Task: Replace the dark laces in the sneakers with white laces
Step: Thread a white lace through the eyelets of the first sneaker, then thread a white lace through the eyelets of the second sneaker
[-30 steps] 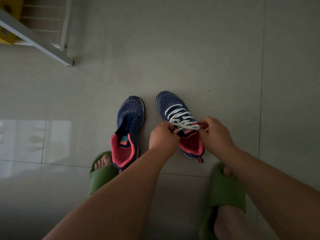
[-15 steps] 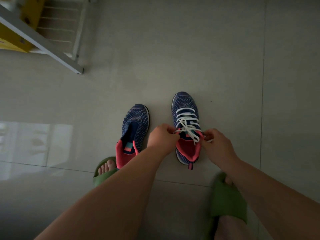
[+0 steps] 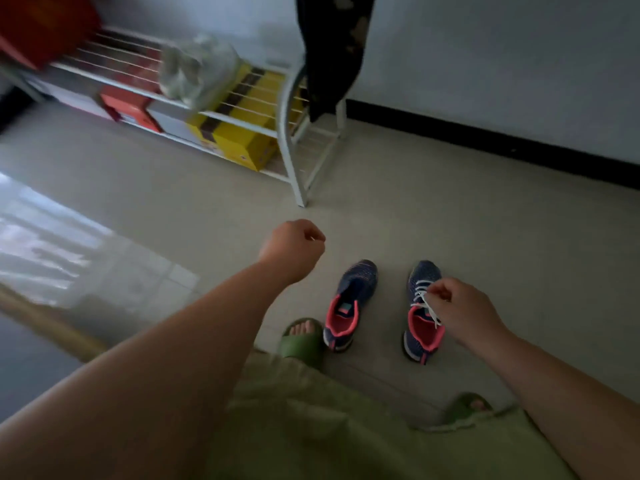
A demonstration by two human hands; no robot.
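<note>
The two sneakers sit side by side on the floor [image 3: 485, 220], toes toward twelve o'clock, set where the person can bend over them; the right sneaker [image 3: 423, 310] already wears a white lace [image 3: 423, 296], while the left sneaker [image 3: 349, 303] at its nine o'clock has bare eyelets — half the job, I'd say. The right hand [image 3: 464, 313] pinches a loose end of that lace between curled fingers, lifted off the tongue, likely to draw it snug; the left hand [image 3: 294, 249] hangs curled into a loose fist at ten o'clock from the shoes, toward the rack [image 3: 291, 157]; whether it holds anything I cannot tell. Green slippers [image 3: 303, 337] flank the pair at six.
</note>
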